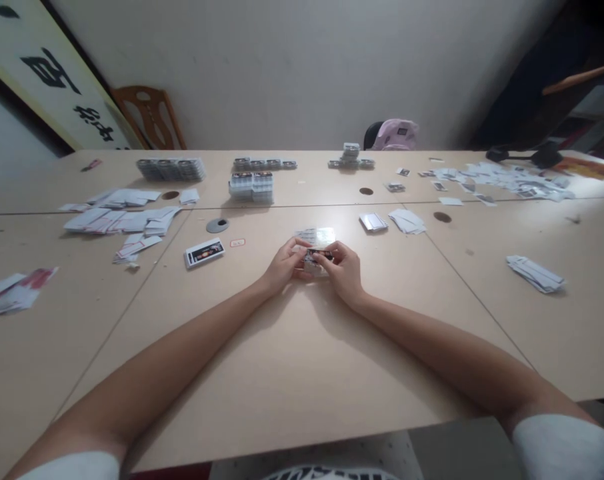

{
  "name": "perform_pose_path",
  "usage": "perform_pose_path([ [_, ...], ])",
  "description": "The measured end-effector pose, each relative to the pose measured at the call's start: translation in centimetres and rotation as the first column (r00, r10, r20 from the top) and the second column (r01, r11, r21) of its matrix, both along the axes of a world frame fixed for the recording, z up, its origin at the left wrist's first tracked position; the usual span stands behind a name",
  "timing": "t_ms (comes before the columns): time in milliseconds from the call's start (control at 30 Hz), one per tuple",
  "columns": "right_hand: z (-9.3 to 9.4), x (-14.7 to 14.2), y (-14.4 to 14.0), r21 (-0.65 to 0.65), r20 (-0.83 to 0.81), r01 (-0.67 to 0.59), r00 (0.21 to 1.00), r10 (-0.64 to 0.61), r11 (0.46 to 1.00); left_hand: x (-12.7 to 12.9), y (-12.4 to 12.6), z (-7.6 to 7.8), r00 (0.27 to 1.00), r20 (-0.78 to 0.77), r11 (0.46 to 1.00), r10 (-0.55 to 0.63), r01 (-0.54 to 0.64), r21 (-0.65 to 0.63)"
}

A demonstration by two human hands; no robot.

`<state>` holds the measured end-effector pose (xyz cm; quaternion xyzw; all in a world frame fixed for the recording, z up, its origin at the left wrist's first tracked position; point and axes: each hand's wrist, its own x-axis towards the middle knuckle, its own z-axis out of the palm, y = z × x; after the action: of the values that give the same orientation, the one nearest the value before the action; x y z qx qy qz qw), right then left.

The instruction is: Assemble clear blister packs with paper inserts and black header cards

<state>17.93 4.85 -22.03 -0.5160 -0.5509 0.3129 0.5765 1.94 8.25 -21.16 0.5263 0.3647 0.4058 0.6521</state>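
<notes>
In the middle of the table, my left hand (286,265) and my right hand (345,269) are closed on a small dark-printed card (321,254). Both thumbs lie on its face, and the fingers curl around its sides. Something clear and shiny shows under the card, though I cannot tell whether it is a sleeve or a case. Just beyond the hands lies a clear plastic piece (325,235) that catches the light. Left of my left hand is a stack of cards (205,253) with a dark picture on top. White cards (407,221) and a small white-topped stack (373,223) lie beyond my right hand.
Stacked packs (251,189) and a longer row of packs (170,169) stand toward the back. White paper slips (122,220) lie at left, with scattered cards (502,179) at far right. A grey disc (217,225) and cable holes (443,217) interrupt the tabletop.
</notes>
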Motion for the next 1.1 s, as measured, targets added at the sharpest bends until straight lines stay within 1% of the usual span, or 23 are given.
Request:
perform_pose_path([
  [167,0.0,-0.4,3.7,0.03,-0.064,-0.014,0.998,0.016,0.999,0.0,3.3,-0.1,0.998,0.001,0.997,0.06,-0.06,0.04],
  [267,-0.2,-0.6,5.3,0.036,-0.082,-0.016,0.996,0.019,0.999,-0.3,4.4,-0.2,0.997,0.002,0.997,0.073,-0.073,0.041],
  [333,-0.4,-0.6,5.9,0.031,-0.096,-0.021,0.995,0.024,0.999,-0.5,4.7,-0.3,0.998,0.006,0.997,0.069,-0.069,0.032],
  [433,-0.6,-0.6,6.0,0.005,-0.139,-0.055,0.989,0.055,0.998,-0.7,4.7,-0.5,0.999,0.016,0.999,0.05,-0.051,0.015],
  [500,-0.5,-0.6,5.7,-0.007,-0.138,-0.07,0.988,0.069,0.997,-0.9,4.5,-0.6,0.999,0.022,0.999,0.033,-0.033,0.005],
  [667,0.2,-0.6,4.8,-0.022,-0.068,-0.039,0.997,0.037,0.999,-1.0,4.2,-0.5,0.999,0.032,1.0,0.013,-0.012,-0.017],
  [833,0.3,-0.6,4.4,-0.049,-0.068,-0.041,0.997,0.037,0.998,-0.9,3.9,-0.4,0.999,0.03,1.0,0.018,-0.017,-0.023],
  [1100,0.4,-0.6,4.4,-0.027,-0.055,-0.022,0.998,0.02,0.999,-0.8,3.6,-0.1,0.999,0.041,0.999,0.032,-0.032,-0.006],
])
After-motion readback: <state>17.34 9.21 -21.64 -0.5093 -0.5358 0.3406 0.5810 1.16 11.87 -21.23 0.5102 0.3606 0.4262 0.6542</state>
